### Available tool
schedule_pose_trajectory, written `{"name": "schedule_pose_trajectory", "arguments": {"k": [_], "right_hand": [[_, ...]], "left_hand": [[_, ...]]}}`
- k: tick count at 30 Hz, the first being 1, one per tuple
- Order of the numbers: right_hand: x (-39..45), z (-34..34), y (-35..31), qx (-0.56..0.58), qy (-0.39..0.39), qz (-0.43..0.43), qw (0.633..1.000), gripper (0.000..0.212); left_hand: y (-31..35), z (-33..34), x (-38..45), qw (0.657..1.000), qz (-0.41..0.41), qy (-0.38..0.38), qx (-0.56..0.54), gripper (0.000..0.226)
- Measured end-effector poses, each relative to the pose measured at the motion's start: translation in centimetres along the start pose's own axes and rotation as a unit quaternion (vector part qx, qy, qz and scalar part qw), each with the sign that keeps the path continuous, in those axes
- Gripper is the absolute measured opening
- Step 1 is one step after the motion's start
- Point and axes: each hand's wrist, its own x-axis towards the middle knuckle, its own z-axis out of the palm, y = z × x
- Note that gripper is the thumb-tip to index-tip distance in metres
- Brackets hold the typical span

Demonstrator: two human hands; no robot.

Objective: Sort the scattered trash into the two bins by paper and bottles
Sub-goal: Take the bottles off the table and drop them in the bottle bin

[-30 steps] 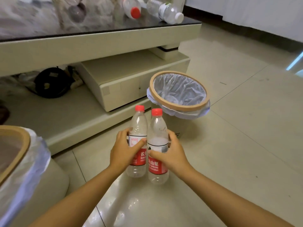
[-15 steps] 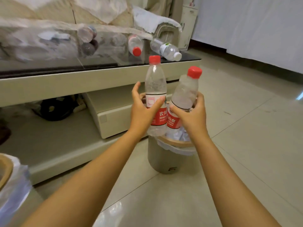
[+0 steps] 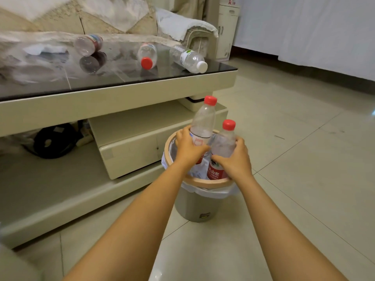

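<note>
Coffee table [image 3: 121, 92] — three bottles [image 3: 187, 57] (maybe paper) — behind bin [image 3: 203, 182].

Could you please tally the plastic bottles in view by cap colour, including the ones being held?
Red-capped clear plastic bottles: 3, in the left hand, in the right hand, lying on the glass table
White-capped clear plastic bottle: 1
Cap hidden, clear bottle lying with red label: 1
Total: 5

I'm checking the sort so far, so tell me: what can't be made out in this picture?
- Head view, bin: the floor inside is hidden by both hands and the bottles, so earlier contents are unknown.
- Left bottle: its lower half is covered by the left hand.
- Right bottle: its label is partly behind the right hand.
- Tabletop: its left part is blurred, so the white scraps there are unclear.
</note>
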Motion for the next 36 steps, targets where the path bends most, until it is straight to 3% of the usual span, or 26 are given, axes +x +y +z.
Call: {"name": "schedule_pose_trajectory", "arguments": {"k": [6,11,16,20,26,31,36], "right_hand": [[2.3,0.9,-0.1,-0.077,-0.007,0.022,0.997,0.081],[4.4,2.8,0.6,-0.085,-0.03,0.028,0.996,0.058],[4.8,4.0,1.0,-0.117,-0.085,0.099,0.985,0.036],[4.1,4.6,0.7,-0.105,-0.077,0.066,0.989,0.041],[1.2,4.2,-2.7,-0.105,-0.017,-0.01,0.994,0.018],[-1.4,1.6,-8.9,-0.056,-0.032,-0.035,0.997,0.014],[-3.1,-1.8,-15.6,-0.041,-0.071,-0.022,0.996,0.026]], "left_hand": [[-0.5,1.6,1.0,0.986,-0.139,-0.071,0.054,0.091],[-1.5,2.3,2.7,0.982,-0.155,-0.056,0.096,0.086],[-2.3,3.0,3.3,0.983,-0.126,-0.076,0.113,0.061],[-2.5,2.8,3.0,0.993,-0.068,-0.062,0.079,0.04],[-0.9,0.5,0.5,1.0,-0.001,-0.01,0.018,0.014],[3.8,-5.2,-1.6,1.0,0.005,0.025,0.009,0.009],[8.4,-12.2,-3.2,0.999,-0.017,-0.028,-0.002,0.012]]}}
